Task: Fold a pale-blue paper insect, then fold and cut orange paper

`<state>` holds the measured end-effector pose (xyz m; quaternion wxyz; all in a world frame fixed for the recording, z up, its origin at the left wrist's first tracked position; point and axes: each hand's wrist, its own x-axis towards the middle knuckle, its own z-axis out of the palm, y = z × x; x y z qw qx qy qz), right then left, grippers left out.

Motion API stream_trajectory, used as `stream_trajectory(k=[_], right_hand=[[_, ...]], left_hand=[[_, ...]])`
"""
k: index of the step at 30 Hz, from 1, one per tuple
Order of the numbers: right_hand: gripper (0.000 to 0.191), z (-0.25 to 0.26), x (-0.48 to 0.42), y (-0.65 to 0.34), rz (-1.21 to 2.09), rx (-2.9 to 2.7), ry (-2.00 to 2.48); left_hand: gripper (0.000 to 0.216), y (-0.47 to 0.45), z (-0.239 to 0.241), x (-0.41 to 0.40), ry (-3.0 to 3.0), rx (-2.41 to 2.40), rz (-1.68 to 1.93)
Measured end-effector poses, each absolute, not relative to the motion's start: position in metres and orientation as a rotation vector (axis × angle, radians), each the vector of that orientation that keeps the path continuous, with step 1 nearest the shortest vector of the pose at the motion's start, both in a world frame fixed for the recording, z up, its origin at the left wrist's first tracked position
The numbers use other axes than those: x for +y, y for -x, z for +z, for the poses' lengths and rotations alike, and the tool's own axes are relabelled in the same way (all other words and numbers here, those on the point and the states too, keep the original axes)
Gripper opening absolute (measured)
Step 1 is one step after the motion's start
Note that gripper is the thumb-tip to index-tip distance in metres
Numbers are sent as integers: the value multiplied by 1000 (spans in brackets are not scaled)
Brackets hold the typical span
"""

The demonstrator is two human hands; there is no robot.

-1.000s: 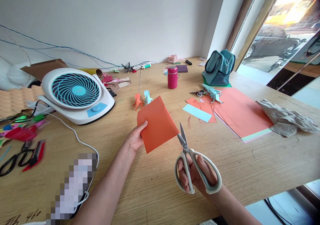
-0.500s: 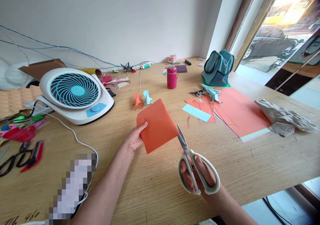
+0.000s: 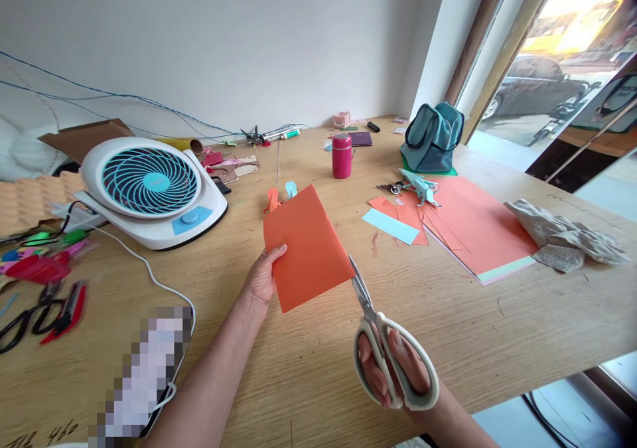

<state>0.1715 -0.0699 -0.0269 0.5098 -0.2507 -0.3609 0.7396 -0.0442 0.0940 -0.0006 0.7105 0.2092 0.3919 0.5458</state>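
Note:
My left hand (image 3: 262, 275) pinches the left edge of a folded orange paper sheet (image 3: 306, 249), held up over the wooden table (image 3: 308, 362). My right hand (image 3: 393, 368) has its fingers through the grey-white handles of a pair of scissors (image 3: 385, 342). The scissor blades point up and left, and their tip touches the paper's lower right edge. Behind the sheet, small orange and light blue paper figures (image 3: 279, 196) stand on the table, partly hidden.
A white and teal fan (image 3: 149, 186) sits at the left with its cable trailing forward. Scissors and coloured scraps (image 3: 40, 302) lie at far left. A pink bottle (image 3: 341, 155), a teal bag (image 3: 432, 137), orange sheets (image 3: 472, 225) and a crumpled cloth (image 3: 562, 239) lie to the right.
The orange sheet has been lifted and tilted more upright, covering more of the small figures. The scissors have slid left and up until their blades meet the sheet's edge.

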Motion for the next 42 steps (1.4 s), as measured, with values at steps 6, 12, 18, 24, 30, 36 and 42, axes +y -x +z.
stream_trajectory(k=[6,12,18,24,30,36,42], right_hand=[[53,-36,-77,-168,1815,-876,529],[56,-38,-75,-164,1835,-835,497],[55,-29,-77,-158,1814,-789,508],[55,-32,-81,-157,1816,-771,606],[54,-39,-82,-155,1815,-775,551],[53,-19,-79,-155,1833,-820,615],[56,-18,-71,-146,1768,-872,592]], left_hand=[[44,50,-1,91,-476,819,1250],[44,51,-3,90,-514,801,1255],[47,51,-3,89,-497,776,1252],[54,53,-3,89,-513,756,1240],[54,55,-3,89,-515,777,1253],[40,55,0,87,-499,783,1234],[33,56,0,87,-510,804,1229]])
